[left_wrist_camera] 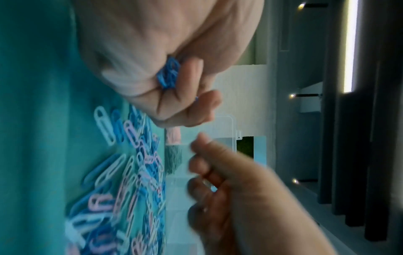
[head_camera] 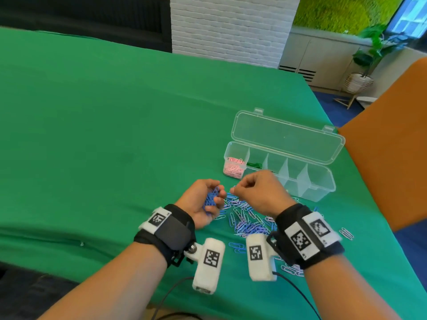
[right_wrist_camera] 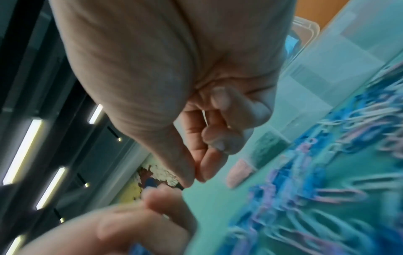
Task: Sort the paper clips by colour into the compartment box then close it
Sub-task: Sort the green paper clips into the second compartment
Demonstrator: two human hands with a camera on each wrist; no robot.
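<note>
Blue clips in my left hand, box open at right.

Head view: my left hand [head_camera: 204, 204] cupped blue clips [head_camera: 210, 199] at centre; my right hand [head_camera: 256, 192] was curled, thumb to forefinger, whether on a clip I couldn't tell. Loose clips [head_camera: 245, 220] lay below, the box [head_camera: 280, 162] upper right. Left wrist view: fingers [left_wrist_camera: 189, 77] curled round the blue clips. Right wrist view: blurred, fingertips [right_wrist_camera: 220, 138] bunched.

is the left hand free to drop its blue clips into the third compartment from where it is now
Probably not directly: the left hand grips blue clips, the box is open, but the right hand hovers between them and would likely need to shift.
</note>
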